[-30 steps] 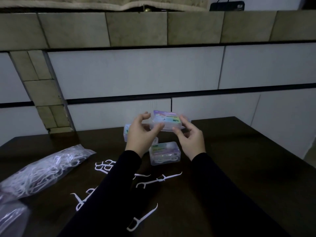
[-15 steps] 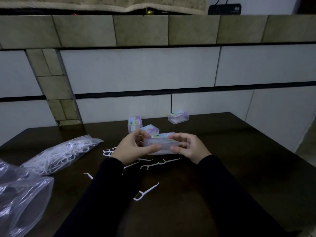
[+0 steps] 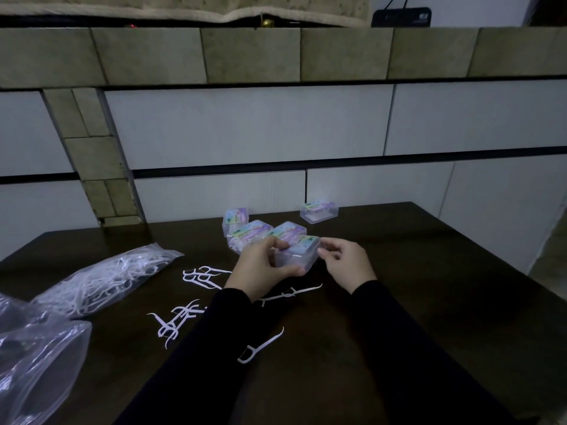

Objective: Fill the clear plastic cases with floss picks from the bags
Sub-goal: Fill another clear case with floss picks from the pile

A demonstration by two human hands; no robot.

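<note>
Here my hands (image 3: 299, 266) grip one clear case (image 3: 296, 254) from both ends, just above the surface's (image 3: 429, 302) middle, to steady it. Loose picks (image 3: 199, 276) lie near for filling; the bag (image 3: 101, 279) sits toward the left edge.

No legible text: colourful case labels (image 3: 302, 243) and black device's mark (image 3: 424, 16) too blurred.
</note>
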